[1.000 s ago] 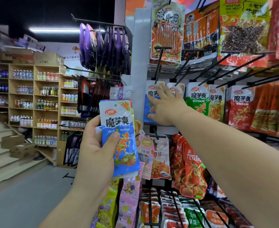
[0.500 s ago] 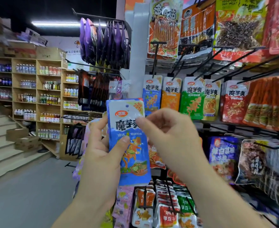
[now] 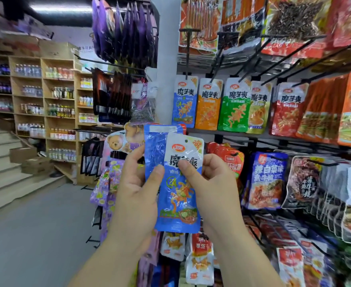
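Two blue snack packets are held up in front of the hanging display. The front packet [image 3: 180,195] shows its printed face with a white top. The rear packet [image 3: 156,146] shows its plain blue back and sits a little higher and to the left. My left hand [image 3: 137,195] grips the packets from the left, thumb on the front. My right hand [image 3: 213,189] pinches the front packet from the right, thumb across its printed name. A matching blue packet [image 3: 184,102] hangs on a peg at the rack's left end.
Black peg hooks [image 3: 273,50] jut out from the snack rack on the right, loaded with orange, green, yellow and red packets [image 3: 234,104]. Purple bags [image 3: 125,32] hang upper left. Wooden bottle shelves [image 3: 44,100], cardboard boxes and steps [image 3: 2,162] stand left beyond grey floor.
My right hand came back from the rack's blue packets to the packet in my left hand. Two packets now show, fanned apart. The view has dropped slightly.
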Available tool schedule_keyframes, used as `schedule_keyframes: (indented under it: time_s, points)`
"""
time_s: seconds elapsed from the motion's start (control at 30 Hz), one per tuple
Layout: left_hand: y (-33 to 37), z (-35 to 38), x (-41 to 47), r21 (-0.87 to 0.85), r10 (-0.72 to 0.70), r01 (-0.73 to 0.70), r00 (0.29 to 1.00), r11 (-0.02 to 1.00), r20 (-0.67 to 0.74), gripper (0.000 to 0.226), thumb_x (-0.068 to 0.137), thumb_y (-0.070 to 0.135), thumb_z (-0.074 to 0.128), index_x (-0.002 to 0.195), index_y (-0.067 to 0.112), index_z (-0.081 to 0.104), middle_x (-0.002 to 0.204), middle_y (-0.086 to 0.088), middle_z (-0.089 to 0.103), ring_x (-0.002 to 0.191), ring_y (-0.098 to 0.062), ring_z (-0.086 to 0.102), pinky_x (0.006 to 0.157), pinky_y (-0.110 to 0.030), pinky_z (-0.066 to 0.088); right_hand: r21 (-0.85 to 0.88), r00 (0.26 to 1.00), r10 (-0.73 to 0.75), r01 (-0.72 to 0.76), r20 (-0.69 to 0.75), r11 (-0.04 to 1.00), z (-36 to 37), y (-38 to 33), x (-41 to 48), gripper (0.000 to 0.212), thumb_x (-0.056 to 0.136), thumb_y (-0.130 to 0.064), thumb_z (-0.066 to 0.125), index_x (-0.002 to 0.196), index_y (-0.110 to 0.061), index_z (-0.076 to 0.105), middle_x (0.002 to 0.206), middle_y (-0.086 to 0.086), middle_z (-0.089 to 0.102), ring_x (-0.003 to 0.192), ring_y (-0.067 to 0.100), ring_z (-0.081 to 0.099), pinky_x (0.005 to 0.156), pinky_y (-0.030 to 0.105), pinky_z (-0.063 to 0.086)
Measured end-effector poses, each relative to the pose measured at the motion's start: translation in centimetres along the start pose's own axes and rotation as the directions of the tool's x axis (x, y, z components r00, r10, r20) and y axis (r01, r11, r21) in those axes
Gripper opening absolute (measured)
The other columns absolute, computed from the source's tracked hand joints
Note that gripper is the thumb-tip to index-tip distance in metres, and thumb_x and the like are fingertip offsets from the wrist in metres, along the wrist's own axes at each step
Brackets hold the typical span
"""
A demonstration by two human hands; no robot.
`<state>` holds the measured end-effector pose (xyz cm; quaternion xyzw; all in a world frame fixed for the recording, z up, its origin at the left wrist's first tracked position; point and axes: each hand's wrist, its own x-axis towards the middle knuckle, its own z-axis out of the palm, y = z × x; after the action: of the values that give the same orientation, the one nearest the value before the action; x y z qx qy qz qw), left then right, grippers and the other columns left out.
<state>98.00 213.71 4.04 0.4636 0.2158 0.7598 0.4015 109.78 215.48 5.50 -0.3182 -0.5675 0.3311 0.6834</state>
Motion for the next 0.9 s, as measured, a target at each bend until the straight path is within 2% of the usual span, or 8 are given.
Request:
schedule_keyframes:
  time_s: [0.13,0.2,0.33,0.4,0.43,0.5,0.63,0.9]
  points:
    - [0.2,-0.8,1.1,0.077,0.065,-0.065,0.998,0.995,0.007,0.042,0.104,0.001,0.051,0.131,0.032,0.059,0.111,-0.005,0.079,0.101,-0.025,0.077,0.079,-0.047,0.063,-0.059,0.997,-0.026,0.030,0.068,0.998,-0.7,-1.5,1.4,0.011,0.096,-0.012,0.072,0.102,-0.020,0.068,0.098,0.002,0.080,0.090,0.024,0.077,0.079,0.048,0.062]
    - [0.7,-1.4,2.0,0.088,0.097,-0.095,0.995,0.992,-0.017,0.042,0.104,0.002,0.051,0.125,0.037,0.062,0.111,-0.003,0.079,0.098,-0.021,0.077,0.074,-0.039,0.064,-0.162,0.988,-0.079,0.100,0.136,0.982,-1.6,-3.8,3.6,0.014,0.098,-0.014,0.070,0.107,-0.024,0.067,0.100,0.000,0.079,0.088,0.029,0.076,0.069,0.047,0.062]
    - [2.2,-1.9,4.9,0.117,0.133,-0.128,0.991,0.985,-0.036,0.036,0.106,0.004,0.052,0.125,0.033,0.060,0.110,-0.002,0.078,0.089,-0.017,0.077,0.063,-0.032,0.062,-0.325,0.973,-0.200,0.226,0.113,0.918,-1.5,-9.1,10.5,0.024,0.085,-0.038,0.067,0.097,-0.017,0.068,0.094,0.025,0.071,0.071,0.040,0.065,0.058,0.067,0.054]
    - [3.0,-1.4,6.2,0.165,0.156,-0.150,0.988,0.975,-0.020,0.036,0.106,0.006,0.053,0.128,0.035,0.058,0.107,-0.003,0.078,0.089,-0.021,0.077,0.066,-0.041,0.063,-0.386,0.951,-0.296,0.309,0.095,0.869,-0.3,-10.8,13.5,0.033,0.094,-0.035,0.063,0.094,-0.002,0.060,0.071,0.018,0.057,0.055,0.026,0.052,0.044,0.048,0.049]
    - [3.3,-1.1,6.7,0.184,0.169,-0.165,0.986,0.969,-0.008,0.037,0.107,0.008,0.053,0.129,0.036,0.058,0.106,-0.002,0.078,0.089,-0.023,0.077,0.069,-0.046,0.063,-0.421,0.941,-0.325,0.333,0.094,0.844,0.2,-11.4,14.6,0.036,0.100,-0.031,0.060,0.089,0.003,0.052,0.064,0.010,0.043,0.048,0.017,0.040,0.042,0.036,0.037]
    - [3.7,-0.6,7.4,0.197,0.192,-0.190,0.981,0.962,0.011,0.037,0.107,0.010,0.053,0.131,0.038,0.057,0.107,0.001,0.078,0.092,-0.023,0.077,0.074,-0.047,0.063,-0.457,0.937,-0.341,0.338,0.079,0.823,1.3,-12.0,16.7,0.035,0.105,-0.026,0.057,0.078,-0.008,0.044,0.059,0.001,0.027,0.044,0.013,0.022,0.052,0.031,0.021]
    - [4.1,-0.6,7.4,0.164,0.191,-0.191,0.981,0.968,0.015,0.037,0.107,0.010,0.053,0.124,0.043,0.058,0.109,0.004,0.078,0.090,-0.020,0.078,0.069,-0.044,0.063,-0.453,0.945,-0.326,0.302,0.026,0.839,3.5,-11.9,19.1,0.053,0.100,-0.023,0.058,0.059,-0.022,0.025,0.041,-0.012,0.018,0.052,0.020,0.018,0.062,0.039,0.022]
    - [3.8,-1.6,7.3,0.132,0.163,-0.159,0.986,0.978,-0.021,0.035,0.106,0.010,0.054,0.123,0.040,0.059,0.104,0.000,0.079,0.088,-0.024,0.078,0.067,-0.045,0.062,-0.449,0.950,-0.306,0.248,-0.060,0.858,4.8,-11.4,19.8,0.053,0.093,-0.019,0.058,0.054,-0.023,0.024,0.049,-0.009,0.019,0.055,0.020,0.017,0.063,0.040,0.024]
